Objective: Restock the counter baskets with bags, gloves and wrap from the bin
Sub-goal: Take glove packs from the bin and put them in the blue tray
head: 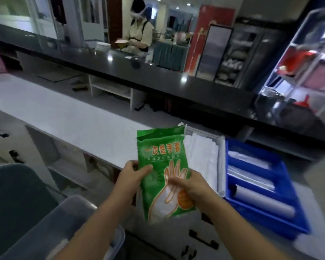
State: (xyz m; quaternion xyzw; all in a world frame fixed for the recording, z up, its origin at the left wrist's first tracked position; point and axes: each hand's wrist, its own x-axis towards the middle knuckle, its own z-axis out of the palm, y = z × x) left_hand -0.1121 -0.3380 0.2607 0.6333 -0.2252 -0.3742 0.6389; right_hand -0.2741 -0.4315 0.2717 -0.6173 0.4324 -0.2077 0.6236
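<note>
Seemingly the restocking is about midway. The left hand (132, 170) and the right hand (190, 184) both grip a green pack of gloves (162, 171), held upright in the air just in front of the worktop (64, 117), the left hand closed on its left edge and the right hand's fingers pressed across its lower front. The pack is not yet in any basket.

On the worktop, the white basket (221, 166) just behind the pack already holds a flat layer of white folded material, probably bags, though blur keeps me from being sure. Touching it on the right, the blue basket (231, 147) has several rolls of wrap (265, 202) lying side by side, so the wrap looks largely done.

The clear bin (79, 209) sits low at the left; its contents are hidden, so I cannot tell how much is left. The gloves seem to be the step in hand.
</note>
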